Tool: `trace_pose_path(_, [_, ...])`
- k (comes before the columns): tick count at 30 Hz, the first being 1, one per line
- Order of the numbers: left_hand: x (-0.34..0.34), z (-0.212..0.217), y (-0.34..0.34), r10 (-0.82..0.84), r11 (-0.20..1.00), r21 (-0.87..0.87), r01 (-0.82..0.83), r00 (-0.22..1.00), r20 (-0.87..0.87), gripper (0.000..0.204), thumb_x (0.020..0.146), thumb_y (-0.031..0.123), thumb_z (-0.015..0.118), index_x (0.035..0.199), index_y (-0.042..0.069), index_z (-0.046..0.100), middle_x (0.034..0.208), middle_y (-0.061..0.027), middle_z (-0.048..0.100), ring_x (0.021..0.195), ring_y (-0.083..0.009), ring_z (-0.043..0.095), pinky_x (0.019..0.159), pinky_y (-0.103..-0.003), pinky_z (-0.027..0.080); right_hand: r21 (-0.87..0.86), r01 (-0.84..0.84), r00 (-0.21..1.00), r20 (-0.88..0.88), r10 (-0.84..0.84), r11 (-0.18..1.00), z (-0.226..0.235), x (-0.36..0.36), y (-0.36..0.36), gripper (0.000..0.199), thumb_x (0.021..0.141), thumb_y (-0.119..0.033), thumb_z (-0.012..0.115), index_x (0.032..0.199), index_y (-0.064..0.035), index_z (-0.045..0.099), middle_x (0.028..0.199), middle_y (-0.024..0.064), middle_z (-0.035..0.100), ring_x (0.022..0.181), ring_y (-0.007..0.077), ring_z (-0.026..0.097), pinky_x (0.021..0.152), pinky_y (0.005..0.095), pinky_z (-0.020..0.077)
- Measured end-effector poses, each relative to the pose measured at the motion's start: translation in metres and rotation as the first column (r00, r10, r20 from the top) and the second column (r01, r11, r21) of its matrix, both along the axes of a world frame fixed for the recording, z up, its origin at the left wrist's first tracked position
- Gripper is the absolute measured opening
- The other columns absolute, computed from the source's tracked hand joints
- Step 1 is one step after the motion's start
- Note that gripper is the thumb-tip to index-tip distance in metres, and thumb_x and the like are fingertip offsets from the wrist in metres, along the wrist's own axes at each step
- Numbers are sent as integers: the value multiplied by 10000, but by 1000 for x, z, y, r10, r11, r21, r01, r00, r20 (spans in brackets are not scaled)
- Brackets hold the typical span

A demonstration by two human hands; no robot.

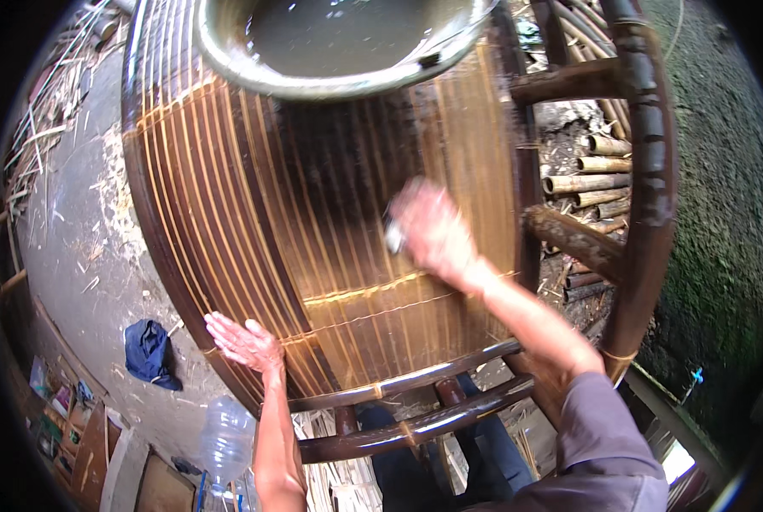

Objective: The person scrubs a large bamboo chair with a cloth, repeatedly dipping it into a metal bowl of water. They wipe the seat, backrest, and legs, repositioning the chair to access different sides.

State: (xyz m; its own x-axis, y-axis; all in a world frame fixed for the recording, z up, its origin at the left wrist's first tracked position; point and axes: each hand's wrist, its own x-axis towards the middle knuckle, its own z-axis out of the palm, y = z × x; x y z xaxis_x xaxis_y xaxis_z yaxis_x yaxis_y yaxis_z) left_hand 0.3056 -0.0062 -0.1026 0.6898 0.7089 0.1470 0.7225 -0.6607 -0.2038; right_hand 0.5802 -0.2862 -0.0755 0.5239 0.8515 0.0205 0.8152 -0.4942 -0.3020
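A bamboo bench (219, 196) with long slats, dark-stained and shiny wet, spreads out in front of me. My left hand (247, 343) lies flat on its left edge near the front, fingers stretched out. Over the slats right of the middle, my right hand (433, 226) is smeared by motion. Its fingers look closed round a small whitish thing (394, 238), mostly hidden, whose kind I cannot make out. At the far end of the slats stands a wide round basin (339, 87) with murky water in it.
Thick bamboo rails (646, 162) form the bench's right side, beside a mossy wall (723, 188). Cut bamboo pieces (586, 183) lie beyond the rails. On the floor to the left are a dark blue cloth (148, 352) and a clear plastic bottle (226, 439).
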Motion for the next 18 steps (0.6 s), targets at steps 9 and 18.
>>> trace_pose_path(9, [8, 6, 2, 58, 994, -98, -57, 998, 0, 619, 1009, 362, 311, 1524, 26, 238, 1592, -152, 232, 1459, -317, 249, 1164, -466, 215, 143, 139, 985, -119, -122, 980, -2, -65, 97, 442, 787, -135, 620, 1227, -124, 582, 1322, 123, 537, 1303, 324, 457, 1099, 486, 364])
trace_pose_path(18, [3, 4, -1, 54, 991, -125, -50, 998, 28, 631, 1008, 368, 320, 1530, 28, 220, 1603, -134, 206, 1472, -302, 213, 1178, -461, 187, -60, 107, 981, 169, -96, 992, -3, -74, 126, 438, 849, -204, 596, 1258, -60, 538, 1287, 161, 554, 1222, 314, 517, 1023, 473, 430])
